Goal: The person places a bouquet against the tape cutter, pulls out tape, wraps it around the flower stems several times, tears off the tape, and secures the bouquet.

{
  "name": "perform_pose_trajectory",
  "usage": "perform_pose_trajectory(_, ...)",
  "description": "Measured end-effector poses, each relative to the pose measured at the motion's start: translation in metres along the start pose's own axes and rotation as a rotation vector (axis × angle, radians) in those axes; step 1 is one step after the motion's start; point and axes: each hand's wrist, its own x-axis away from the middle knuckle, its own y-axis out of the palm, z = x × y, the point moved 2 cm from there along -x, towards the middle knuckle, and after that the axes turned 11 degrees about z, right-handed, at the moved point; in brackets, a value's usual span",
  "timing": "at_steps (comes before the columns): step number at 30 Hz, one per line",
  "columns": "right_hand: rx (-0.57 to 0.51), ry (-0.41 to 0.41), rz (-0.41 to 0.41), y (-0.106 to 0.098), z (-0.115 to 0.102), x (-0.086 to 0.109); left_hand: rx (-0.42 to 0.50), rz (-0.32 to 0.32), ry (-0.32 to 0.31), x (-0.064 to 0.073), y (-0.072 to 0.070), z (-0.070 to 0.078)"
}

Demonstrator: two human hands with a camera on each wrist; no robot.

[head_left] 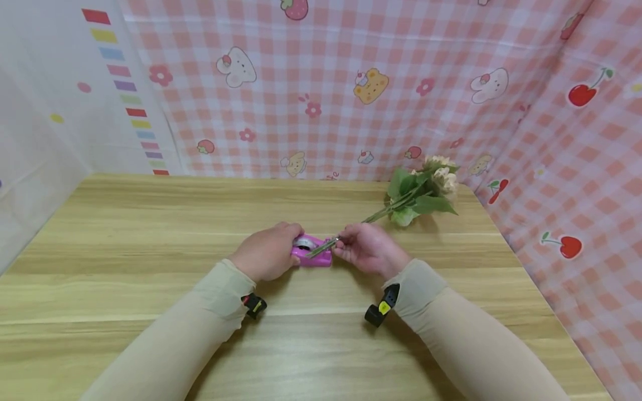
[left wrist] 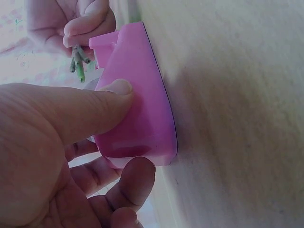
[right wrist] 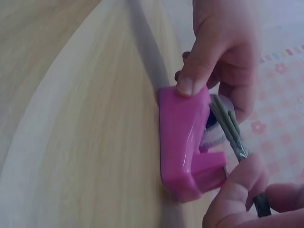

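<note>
A pink tape dispenser with a roll of clear tape sits on the table in the middle of the head view. My left hand grips its rear end, thumb on one side, as the left wrist view shows on the dispenser. With my right hand I pinch the green stems of an artificial flower bunch just over the dispenser's front. A shiny bit, perhaps tape, shows on the stems beside my right fingers. The cream blooms and leaves stretch out to the back right.
The wood-grain table runs beneath everything. Behind it hangs a pink checked cloth with cartoon prints, and a similar cloth closes off the right side. White cloth hangs at left.
</note>
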Motion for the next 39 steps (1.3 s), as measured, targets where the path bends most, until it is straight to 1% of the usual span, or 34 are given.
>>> perform_pose_trajectory(5, -0.01, 0.03, 0.052, 0.0049, 0.0022, -0.0043, -0.005, 0.003, 0.003, 0.0004, -0.0016, 0.0006)
perform_pose_trajectory(13, 0.026, 0.015, 0.079, 0.0061, 0.0025, -0.0045, -0.008, 0.007, 0.016, 0.0016, -0.0031, 0.0007)
perform_pose_trajectory(22, 0.047, 0.007, 0.111, 0.0061, 0.0012, -0.0038, -0.011, -0.008, 0.007, 0.0013, -0.0034, 0.0007)
perform_pose_trajectory(25, 0.054, 0.002, 0.11, 0.0063, 0.0015, -0.0041, -0.008, -0.011, 0.003, 0.0011, -0.0033, 0.0008)
perform_pose_trajectory(33, 0.084, 0.003, 0.075, 0.0035, -0.0001, -0.0027, -0.013, -0.005, 0.009, 0.0014, -0.0035, 0.0008)
perform_pose_trajectory(39, 0.068, 0.014, 0.094, -0.0017, -0.0014, 0.0001, -0.011, 0.001, 0.012, 0.0015, -0.0028, 0.0013)
